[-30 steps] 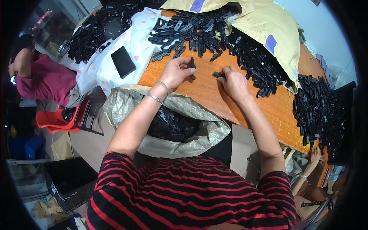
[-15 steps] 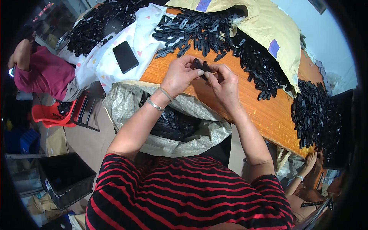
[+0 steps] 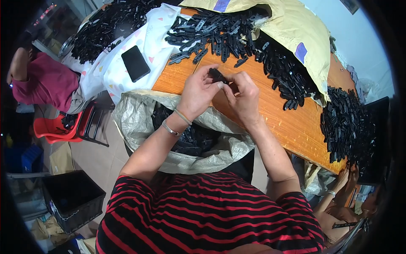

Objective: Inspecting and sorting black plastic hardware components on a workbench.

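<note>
Between my fingertips, over the edge of the wooden table (image 3: 270,114), is a small black plastic part (image 3: 217,75); its exact kind is hard to make out. My left hand (image 3: 198,91) pinches it with thumb and fingers. From the other side my right hand (image 3: 244,95) closes thumb and fingertips on its near end. Beneath my wrists an open woven sack (image 3: 139,114) holds many similar black pieces (image 3: 192,137). Beyond my hands lies a heap of slim black slotted pieces (image 3: 215,31).
A yellow paper sack (image 3: 296,27) spills black parts (image 3: 283,78) onto the table. More parts pile up at the right (image 3: 347,127) and far left (image 3: 110,29). A phone (image 3: 135,63) rests on white patterned cloth. Left are a red chair (image 3: 55,130), a black crate (image 3: 76,199) and another person (image 3: 46,82); another person's hand (image 3: 342,180) is at right.
The black part has tilted between my fingers, and its two raised prongs no longer show. My left fingers have spread a little and my right fingers have curled in closer.
</note>
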Demonstrator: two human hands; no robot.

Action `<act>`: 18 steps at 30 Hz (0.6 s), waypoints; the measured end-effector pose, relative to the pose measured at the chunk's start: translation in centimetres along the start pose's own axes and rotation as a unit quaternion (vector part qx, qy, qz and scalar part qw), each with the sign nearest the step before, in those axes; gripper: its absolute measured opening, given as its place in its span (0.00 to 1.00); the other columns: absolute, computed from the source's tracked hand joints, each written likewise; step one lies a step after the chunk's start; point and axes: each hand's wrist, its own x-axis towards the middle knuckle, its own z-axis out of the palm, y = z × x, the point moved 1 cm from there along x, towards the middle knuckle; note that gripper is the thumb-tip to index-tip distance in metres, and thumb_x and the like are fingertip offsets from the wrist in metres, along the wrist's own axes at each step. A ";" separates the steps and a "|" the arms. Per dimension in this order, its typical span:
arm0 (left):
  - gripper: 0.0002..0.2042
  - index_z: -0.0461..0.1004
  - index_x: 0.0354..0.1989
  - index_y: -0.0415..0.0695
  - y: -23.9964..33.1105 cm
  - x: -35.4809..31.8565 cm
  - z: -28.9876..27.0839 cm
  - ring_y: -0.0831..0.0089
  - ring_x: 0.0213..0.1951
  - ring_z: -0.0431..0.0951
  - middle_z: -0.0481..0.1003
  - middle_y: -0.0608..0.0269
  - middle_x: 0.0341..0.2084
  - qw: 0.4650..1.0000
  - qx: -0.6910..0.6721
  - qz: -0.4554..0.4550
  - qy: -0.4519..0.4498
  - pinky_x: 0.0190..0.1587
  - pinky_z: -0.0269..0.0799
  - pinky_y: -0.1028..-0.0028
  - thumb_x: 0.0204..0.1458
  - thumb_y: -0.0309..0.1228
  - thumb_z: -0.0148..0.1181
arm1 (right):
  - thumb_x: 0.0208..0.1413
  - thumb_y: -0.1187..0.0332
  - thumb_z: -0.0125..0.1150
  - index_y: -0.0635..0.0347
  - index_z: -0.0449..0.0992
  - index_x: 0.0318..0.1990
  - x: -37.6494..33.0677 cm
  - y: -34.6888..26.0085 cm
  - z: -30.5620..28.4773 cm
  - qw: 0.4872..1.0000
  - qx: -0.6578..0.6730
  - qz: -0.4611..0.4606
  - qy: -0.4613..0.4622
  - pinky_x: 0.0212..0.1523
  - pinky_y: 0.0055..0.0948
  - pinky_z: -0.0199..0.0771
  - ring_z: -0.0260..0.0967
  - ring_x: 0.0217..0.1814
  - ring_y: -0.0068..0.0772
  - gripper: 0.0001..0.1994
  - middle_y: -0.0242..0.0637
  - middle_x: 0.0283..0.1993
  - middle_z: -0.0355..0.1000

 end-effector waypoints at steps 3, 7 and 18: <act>0.23 0.62 0.59 0.31 -0.3 0.1 0.1 0.76 0.47 0.75 0.74 0.59 0.45 1.000 0.002 -0.014 -0.001 0.53 0.70 0.78 0.54 0.18 0.57 | 0.45 0.80 0.68 0.66 0.75 0.34 -0.4 0.2 0.0 1.000 -0.010 0.005 0.006 0.26 0.26 0.72 0.73 0.28 0.33 0.09 0.40 0.29 0.69; 0.22 0.63 0.58 0.32 -0.9 0.2 -0.1 0.77 0.47 0.74 0.74 0.60 0.45 1.000 -0.015 -0.010 -0.004 0.53 0.70 0.78 0.54 0.18 0.56 | 0.45 0.80 0.68 0.66 0.75 0.35 -0.3 0.6 -0.2 1.000 -0.015 0.008 0.011 0.26 0.25 0.71 0.72 0.27 0.31 0.09 0.39 0.29 0.69; 0.17 0.71 0.50 0.36 0.0 -0.4 0.9 0.73 0.37 0.79 0.78 0.58 0.37 0.992 0.081 0.074 0.057 0.42 0.75 0.75 0.50 0.19 0.61 | 0.45 0.80 0.67 0.65 0.75 0.36 0.1 -0.2 -0.4 0.999 0.035 0.038 -0.015 0.28 0.24 0.74 0.72 0.30 0.27 0.10 0.37 0.31 0.69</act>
